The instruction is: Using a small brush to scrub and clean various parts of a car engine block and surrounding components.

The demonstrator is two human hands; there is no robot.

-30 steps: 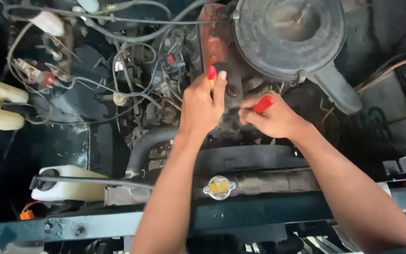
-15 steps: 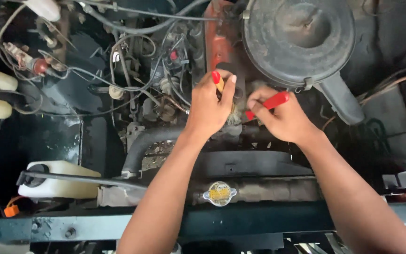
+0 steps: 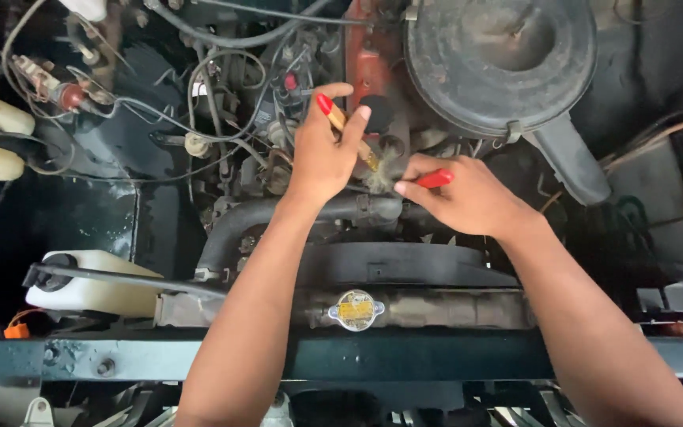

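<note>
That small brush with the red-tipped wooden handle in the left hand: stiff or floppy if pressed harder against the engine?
The red-tipped wooden-handled brush probably has a rigid handle; it looks straight in the left hand. Its pale bristles already splay, so they likely bend easily. It seems light, held by fingertips alone.

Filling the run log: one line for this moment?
left hand: holds red-tipped brush | right hand: holds red-handled tool | place: engine, beside air cleaner

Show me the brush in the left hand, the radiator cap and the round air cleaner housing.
brush [image 3: 340,120]: head view, wooden handle.
radiator cap [image 3: 356,309]: head view, middle of its top.
air cleaner housing [image 3: 499,63]: head view, lid.
</note>
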